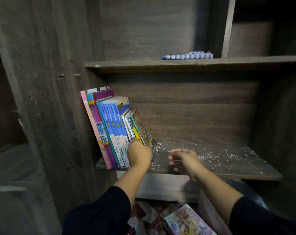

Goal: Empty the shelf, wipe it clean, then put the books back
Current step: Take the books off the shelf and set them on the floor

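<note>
The books lean against the left wall of the shelf, packed there so they prop one another. The left hand grips the rightmost thin books, probably to pull them out for emptying. The right hand hovers just beside, fingers loosely curled and holding nothing, over white crumbs strewn across the bare board. A folded cloth lies on the shelf above, likely for wiping.

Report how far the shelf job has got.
Done: the right part of the shelf is bare of books. In hand: the left hand grips the rightmost books of the row; the right hand hovers empty. Left: remaining books, white crumbs unwiped, restocking.
</note>
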The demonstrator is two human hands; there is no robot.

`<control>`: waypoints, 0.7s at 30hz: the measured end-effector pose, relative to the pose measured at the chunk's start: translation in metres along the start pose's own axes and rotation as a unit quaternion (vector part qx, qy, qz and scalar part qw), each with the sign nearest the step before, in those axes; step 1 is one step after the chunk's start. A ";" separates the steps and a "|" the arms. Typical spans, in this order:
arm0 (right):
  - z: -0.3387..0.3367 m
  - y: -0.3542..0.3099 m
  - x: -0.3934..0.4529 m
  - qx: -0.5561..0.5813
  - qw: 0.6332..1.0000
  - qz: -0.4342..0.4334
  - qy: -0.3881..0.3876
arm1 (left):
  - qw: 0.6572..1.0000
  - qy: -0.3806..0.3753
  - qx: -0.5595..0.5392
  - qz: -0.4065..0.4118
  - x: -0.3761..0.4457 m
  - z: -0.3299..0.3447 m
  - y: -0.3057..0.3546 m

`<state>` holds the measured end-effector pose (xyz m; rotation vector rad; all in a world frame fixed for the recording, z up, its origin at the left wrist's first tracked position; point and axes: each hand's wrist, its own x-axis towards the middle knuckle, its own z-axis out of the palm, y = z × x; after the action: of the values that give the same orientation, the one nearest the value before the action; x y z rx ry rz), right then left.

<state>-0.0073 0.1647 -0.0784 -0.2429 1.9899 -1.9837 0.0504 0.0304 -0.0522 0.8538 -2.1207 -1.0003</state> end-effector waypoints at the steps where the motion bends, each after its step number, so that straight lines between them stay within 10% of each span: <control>1: -0.001 0.000 0.000 -0.005 1.000 0.003 0.005 | 1.000 0.013 0.001 -0.008 0.000 0.000 0.000; 21: 0.016 0.011 0.059 -0.013 0.997 0.076 0.002 | 0.998 -0.019 -0.010 -0.051 0.062 0.034 0.014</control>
<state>-0.0563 0.1299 -0.0949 -0.0903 1.9754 -1.8677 -0.0163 0.0039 -0.0414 0.9483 -2.1129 -1.0950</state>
